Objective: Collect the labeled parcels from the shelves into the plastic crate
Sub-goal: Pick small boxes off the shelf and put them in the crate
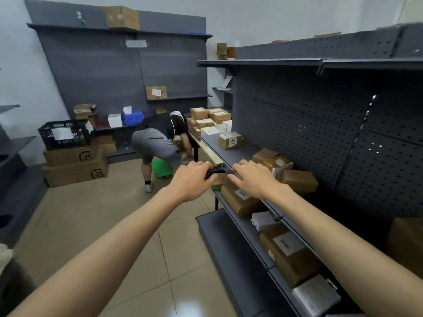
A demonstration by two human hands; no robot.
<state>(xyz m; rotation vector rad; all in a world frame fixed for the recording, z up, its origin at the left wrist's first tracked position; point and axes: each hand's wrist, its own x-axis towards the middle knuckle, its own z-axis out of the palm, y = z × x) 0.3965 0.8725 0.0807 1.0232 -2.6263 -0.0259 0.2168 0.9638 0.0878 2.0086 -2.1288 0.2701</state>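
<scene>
My left hand (191,179) has its fingers curled around a small black thing (214,173), can't tell what it actually is, held right at the front edge of the grey shelf (231,154). My right hand (254,178) is palm down with the fingers spread out loose, not gripping anything, hovering over a brown parcel (239,199) with a white label on top. Can't tell if the fingertips are actually touching it.

The parcels are plain brown cardboard boxes with white printed labels, plus a few white ones. One labeled box (230,140) sits alone further back on the same shelf, and another brown box (298,180) is just beside my right hand. Lower down there's a bigger labeled box (289,253) on the shelf below.

The black plastic crate (65,134) is well away across the room, stacked on two big cardboard cartons (75,165). Another person (160,139) is bent over near a table stacked with boxes (210,120).
</scene>
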